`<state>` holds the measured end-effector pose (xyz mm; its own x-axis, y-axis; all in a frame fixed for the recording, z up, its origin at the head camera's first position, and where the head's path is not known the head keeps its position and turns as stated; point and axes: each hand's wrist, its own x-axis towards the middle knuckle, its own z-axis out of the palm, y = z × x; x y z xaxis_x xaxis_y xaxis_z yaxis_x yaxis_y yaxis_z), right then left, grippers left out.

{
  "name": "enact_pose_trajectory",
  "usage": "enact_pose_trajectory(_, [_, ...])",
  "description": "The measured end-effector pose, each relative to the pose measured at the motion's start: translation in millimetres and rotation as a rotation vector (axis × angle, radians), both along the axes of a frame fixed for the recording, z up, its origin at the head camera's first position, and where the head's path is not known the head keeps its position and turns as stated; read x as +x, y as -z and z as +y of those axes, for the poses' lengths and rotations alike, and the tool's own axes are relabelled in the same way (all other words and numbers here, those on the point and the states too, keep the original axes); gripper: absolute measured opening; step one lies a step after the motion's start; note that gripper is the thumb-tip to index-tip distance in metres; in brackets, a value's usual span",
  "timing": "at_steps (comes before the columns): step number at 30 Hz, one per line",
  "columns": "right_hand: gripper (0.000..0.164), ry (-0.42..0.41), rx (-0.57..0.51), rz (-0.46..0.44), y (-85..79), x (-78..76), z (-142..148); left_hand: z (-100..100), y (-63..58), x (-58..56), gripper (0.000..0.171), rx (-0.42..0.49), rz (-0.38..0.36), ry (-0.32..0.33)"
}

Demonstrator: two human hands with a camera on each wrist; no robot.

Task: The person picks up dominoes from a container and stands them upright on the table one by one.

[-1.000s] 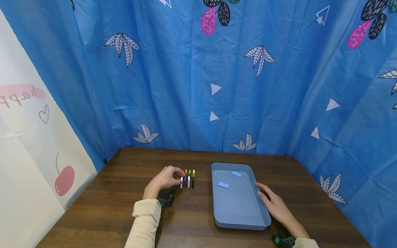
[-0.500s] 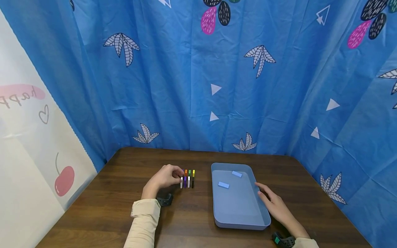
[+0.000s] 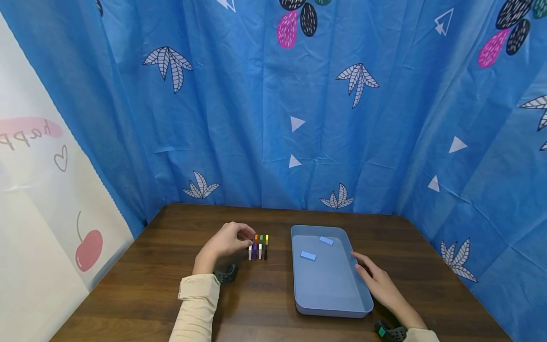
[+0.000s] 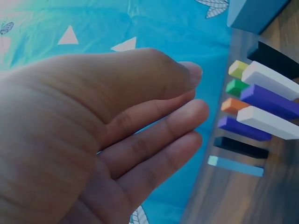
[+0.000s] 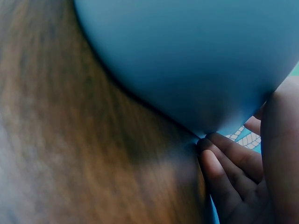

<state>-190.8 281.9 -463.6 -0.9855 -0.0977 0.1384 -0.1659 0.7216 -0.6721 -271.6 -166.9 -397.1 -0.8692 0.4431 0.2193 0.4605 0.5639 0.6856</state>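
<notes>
In the head view my left hand (image 3: pixel 226 241) hovers at the left side of two rows of small coloured blocks. Its thumb and fingers are loosely bent, and no block shows between them in the left wrist view. There, a white block (image 4: pixel 268 122), a purple block (image 4: pixel 271 101), an orange block (image 4: pixel 231 106) and a light blue block (image 4: pixel 238 166) stand apart from the fingertips. My right hand (image 3: pixel 380 282) rests its fingertips against the right side of a blue-grey tray (image 3: pixel 326 289); the right wrist view shows fingers touching its outer wall.
Two light blue blocks, one nearer (image 3: pixel 308 256) and one farther (image 3: pixel 326 241), lie inside the tray. Bare brown tabletop (image 3: pixel 256 299) lies between the left forearm and the tray. A blue patterned curtain (image 3: pixel 239 118) hangs behind the table.
My left hand has shifted slightly up and to the left in the head view, beside the blocks. The right hand, the tray and the two blocks in it stay put.
</notes>
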Motion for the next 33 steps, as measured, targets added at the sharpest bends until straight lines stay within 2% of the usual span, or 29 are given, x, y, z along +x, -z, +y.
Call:
enact_pose_trajectory(5, [0.053, -0.003, -0.002, -0.01, -0.4, 0.5, 0.4, 3.9, -4.9, 2.4, 0.017, 0.002, 0.033, 0.016])
enact_pose_trajectory(14, [0.053, -0.004, -0.007, -0.016, 0.0, 0.5, 1.8, 16.0, -5.8, 1.8, 0.018, 0.045, 0.093, 0.039])
enact_pose_trajectory(21, [0.053, -0.001, -0.006, -0.024, -0.9, 1.4, 1.2, 26.8, -9.0, 6.2, 0.019, 0.074, 0.121, 0.043])
enact_pose_trajectory(27, [0.053, 0.0, -0.011, -0.026, -0.4, 1.6, 0.8, 33.2, -12.5, 9.9, 0.016, 0.09, 0.172, 0.05])
enact_pose_trajectory(33, [0.052, -0.001, -0.01, -0.015, 0.1, 0.8, 1.0, 42.6, -13.0, 10.3, 0.016, 0.094, 0.173, 0.065])
